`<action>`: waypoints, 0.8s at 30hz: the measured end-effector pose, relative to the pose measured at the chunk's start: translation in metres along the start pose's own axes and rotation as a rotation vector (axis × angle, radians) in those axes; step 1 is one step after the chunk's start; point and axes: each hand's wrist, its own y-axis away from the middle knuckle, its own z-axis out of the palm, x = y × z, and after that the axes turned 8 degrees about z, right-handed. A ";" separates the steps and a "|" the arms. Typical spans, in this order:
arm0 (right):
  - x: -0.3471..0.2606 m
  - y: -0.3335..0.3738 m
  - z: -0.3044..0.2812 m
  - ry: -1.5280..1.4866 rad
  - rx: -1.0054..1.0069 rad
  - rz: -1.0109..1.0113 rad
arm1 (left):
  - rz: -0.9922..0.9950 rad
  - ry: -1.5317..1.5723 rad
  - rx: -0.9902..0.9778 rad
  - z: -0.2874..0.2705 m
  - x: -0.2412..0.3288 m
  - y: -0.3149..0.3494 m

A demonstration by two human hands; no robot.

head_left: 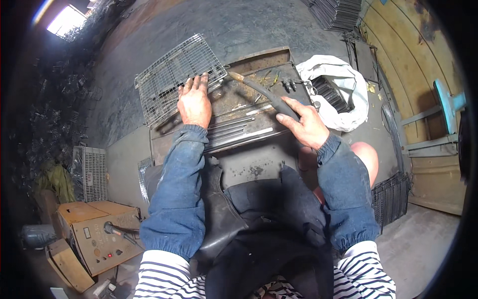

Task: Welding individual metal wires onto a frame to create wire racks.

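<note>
My left hand (194, 105) lies with fingers stretched out on the near right part of a wire mesh cage (172, 74), pressing on its top rather than gripping it. In my right hand (308, 125) is the black handle of a welding torch (264, 93). Its curved neck reaches left, and the tip comes close to the cage's right corner. Under both lies a low, worn metal work table (239, 97). Several thin metal rods (231, 128) rest along its near side, close to my left wrist.
A white sack (356, 84) holding dark wire parts stands right of the table. A welding machine (104, 236) sits at lower left, beside a grey plastic crate (92, 172). Stacked dark wire panels (391, 199) are at right. Wire pieces (55, 99) heap up at far left.
</note>
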 end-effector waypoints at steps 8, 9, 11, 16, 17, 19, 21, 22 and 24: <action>-0.002 -0.011 0.004 0.023 -0.091 0.138 | 0.002 0.013 0.047 0.003 -0.001 0.004; -0.001 -0.011 0.004 0.052 -0.093 0.154 | 0.005 0.013 0.061 0.004 -0.001 0.004; 0.000 -0.011 0.005 0.034 -0.070 0.110 | 0.007 0.014 0.063 0.005 0.000 0.003; 0.000 -0.012 0.008 0.003 -0.045 0.047 | 0.005 0.023 0.063 0.007 -0.002 0.005; 0.001 -0.012 0.009 0.031 -0.033 0.036 | 0.006 0.014 0.072 0.007 -0.002 0.005; 0.004 -0.013 0.009 0.060 -0.020 0.028 | 0.012 0.017 0.061 0.003 0.002 0.004; 0.004 -0.014 0.009 0.063 -0.031 0.018 | 0.016 0.046 0.077 0.004 0.000 0.002; 0.004 -0.014 0.009 0.068 -0.041 0.038 | 0.035 0.050 0.087 0.006 -0.004 0.005; 0.006 -0.015 0.009 0.029 -0.059 0.044 | 0.050 0.040 0.004 0.008 -0.010 0.007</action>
